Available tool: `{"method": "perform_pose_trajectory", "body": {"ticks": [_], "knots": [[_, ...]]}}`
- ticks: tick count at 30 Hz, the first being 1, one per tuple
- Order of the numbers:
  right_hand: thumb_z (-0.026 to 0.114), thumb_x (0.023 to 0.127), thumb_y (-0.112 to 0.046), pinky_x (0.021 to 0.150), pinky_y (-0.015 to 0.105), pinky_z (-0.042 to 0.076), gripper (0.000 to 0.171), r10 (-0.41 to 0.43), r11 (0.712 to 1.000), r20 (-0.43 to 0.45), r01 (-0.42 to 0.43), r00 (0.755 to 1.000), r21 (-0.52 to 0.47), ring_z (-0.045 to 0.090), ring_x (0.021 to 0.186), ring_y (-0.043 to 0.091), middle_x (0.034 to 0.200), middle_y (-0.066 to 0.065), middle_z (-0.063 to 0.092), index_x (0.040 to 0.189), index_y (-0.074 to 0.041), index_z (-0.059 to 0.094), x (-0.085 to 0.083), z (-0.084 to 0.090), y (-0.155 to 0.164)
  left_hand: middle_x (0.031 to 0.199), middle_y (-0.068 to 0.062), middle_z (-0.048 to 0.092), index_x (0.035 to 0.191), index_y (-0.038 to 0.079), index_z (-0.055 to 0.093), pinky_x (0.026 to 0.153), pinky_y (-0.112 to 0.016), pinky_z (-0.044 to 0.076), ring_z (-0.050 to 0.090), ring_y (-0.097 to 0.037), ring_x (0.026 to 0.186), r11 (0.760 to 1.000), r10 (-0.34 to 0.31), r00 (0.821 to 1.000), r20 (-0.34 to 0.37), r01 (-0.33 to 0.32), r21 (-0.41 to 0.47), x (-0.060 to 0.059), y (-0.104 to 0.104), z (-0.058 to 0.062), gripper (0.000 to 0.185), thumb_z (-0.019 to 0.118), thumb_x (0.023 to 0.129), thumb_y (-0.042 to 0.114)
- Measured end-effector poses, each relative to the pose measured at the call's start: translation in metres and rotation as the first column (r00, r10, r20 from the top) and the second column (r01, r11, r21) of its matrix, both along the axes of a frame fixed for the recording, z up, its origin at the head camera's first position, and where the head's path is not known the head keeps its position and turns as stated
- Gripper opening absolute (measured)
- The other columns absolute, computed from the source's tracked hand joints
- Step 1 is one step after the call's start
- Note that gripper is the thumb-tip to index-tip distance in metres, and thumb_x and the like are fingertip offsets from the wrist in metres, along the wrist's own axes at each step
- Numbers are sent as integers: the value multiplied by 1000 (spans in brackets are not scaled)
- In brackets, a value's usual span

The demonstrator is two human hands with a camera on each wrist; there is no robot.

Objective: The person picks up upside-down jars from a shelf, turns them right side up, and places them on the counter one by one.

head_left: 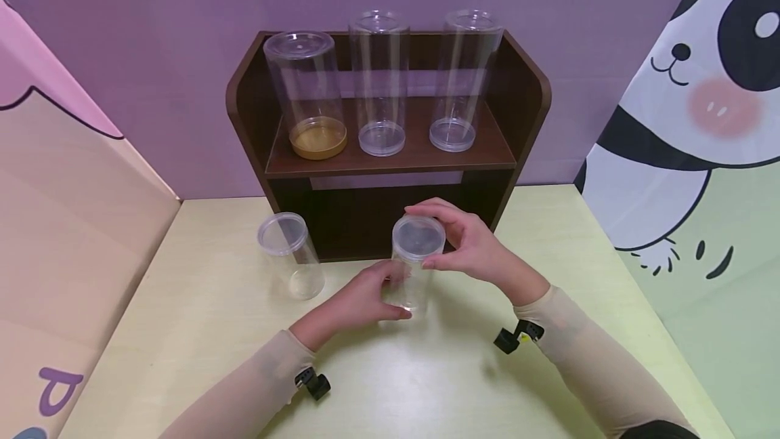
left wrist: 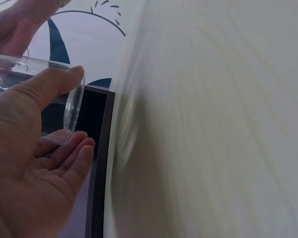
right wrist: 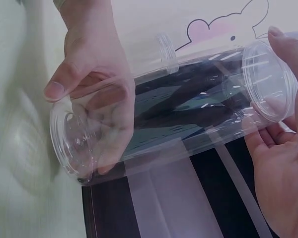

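Both hands hold a clear plastic jar [head_left: 419, 283] with a translucent lid, in front of the brown shelf. My left hand [head_left: 365, 295] grips it low down, thumb at the base rim and fingers on the far side. From the right, my right hand [head_left: 468, 244] holds the top, its thumb and fingers spread around the lid [right wrist: 270, 82]. In the left wrist view the jar's base [left wrist: 74, 106] hangs a little off the tabletop. A second clear jar [head_left: 292, 259] with a similar lid stands on the table, left of the hands.
The two-tier brown shelf [head_left: 390, 172] stands at the table's back. On its upper tier are a wide clear jar with a gold base [head_left: 318, 141] and two tall, narrow clear jars [head_left: 380, 80]. Printed cloths hang behind and at both sides of the pale table [head_left: 390, 391].
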State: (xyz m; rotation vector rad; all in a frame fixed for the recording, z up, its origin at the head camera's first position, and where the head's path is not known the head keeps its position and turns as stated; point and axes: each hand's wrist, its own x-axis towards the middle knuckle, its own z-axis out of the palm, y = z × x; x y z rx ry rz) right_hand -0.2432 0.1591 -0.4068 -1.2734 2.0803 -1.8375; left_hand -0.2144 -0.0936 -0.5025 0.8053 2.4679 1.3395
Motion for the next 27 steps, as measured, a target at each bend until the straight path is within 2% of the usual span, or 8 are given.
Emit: {"method": "perform_pose_trajectory", "body": {"ticks": [7,13,17,22,27], "knots": [[87,83,16,110,31,56,72,-27,1000,-1,27,1000,-8,61,133,26,150,24,55,149,10,58,1,-1,0,120,-9,66,133,6,66,107,-48,56,62,-25,116,1000,-9,1000,-16,9,1,-2,-3,-4,60,98,84,19],[88,82,17,110,31,56,73,-43,999,-12,43,999,-8,61,132,28,149,22,56,149,8,59,0,-2,-4,139,-13,67,152,2,57,117,-51,53,67,-33,133,999,25,999,30,-26,19,1,-14,-7,79,97,86,17],[88,82,16,112,31,55,74,-61,998,-20,61,998,-1,60,132,30,148,20,57,150,6,61,-1,-3,-7,140,-16,67,154,-2,52,114,-49,56,69,-34,129,998,52,998,41,-53,32,5,-26,-9,83,96,86,14],[88,82,17,113,30,54,74,-87,996,-3,87,996,1,59,132,30,147,17,58,150,5,62,-3,-6,-10,134,-11,71,146,0,60,109,-47,60,72,-31,121,998,67,997,39,-67,-7,14,-42,-8,67,94,90,17],[89,84,13,114,31,54,73,-104,994,17,104,994,19,59,132,30,147,14,58,151,2,62,-5,-9,-17,128,-7,75,138,3,67,108,-49,59,73,-29,119,997,61,997,39,-59,-45,22,-61,-2,53,91,94,20]]}}
